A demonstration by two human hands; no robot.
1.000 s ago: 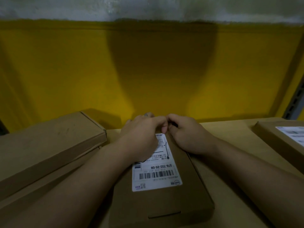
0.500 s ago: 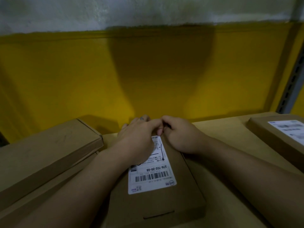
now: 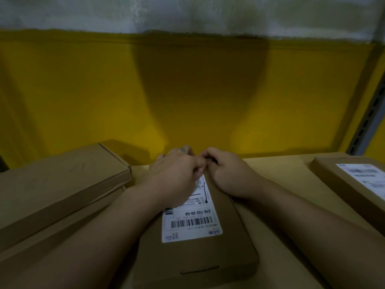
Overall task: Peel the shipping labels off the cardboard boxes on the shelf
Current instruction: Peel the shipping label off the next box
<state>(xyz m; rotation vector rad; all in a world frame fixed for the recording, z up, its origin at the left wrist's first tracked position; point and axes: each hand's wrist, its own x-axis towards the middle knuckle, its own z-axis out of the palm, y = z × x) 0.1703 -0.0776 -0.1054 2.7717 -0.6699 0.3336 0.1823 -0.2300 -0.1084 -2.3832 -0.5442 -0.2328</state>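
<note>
A yellow wall (image 3: 83, 90) fills the back, with a pale strip above it. Under it lies the shelf (image 3: 281, 184), its board the colour of cardboard. At the left edge of the shelf two flat cardboard boxes (image 3: 58, 184) are stacked, the upper one turned a little. In the middle, reaching to the near edge, lies the box being worked on (image 3: 229, 257), flat, its closing tab towards the person. At the right edge a third box (image 3: 337, 184) lies well apart, with its own white sticker (image 3: 366, 176) on top. A grey metal upright (image 3: 370, 122) stands at the right back corner.

The shipping label (image 3: 191, 226) is on top of the middle box, its near part flat with the barcode and the number 376-722-20-G6 upside down. The left hand (image 3: 175, 176) lies over its far left part, the right hand (image 3: 227, 174) just beside it on the box. Both have curled fingers, and the fingertips meet at the far right corner of the label. Whether they already pinch the paper there I cannot tell, because the hands hide this edge
</note>
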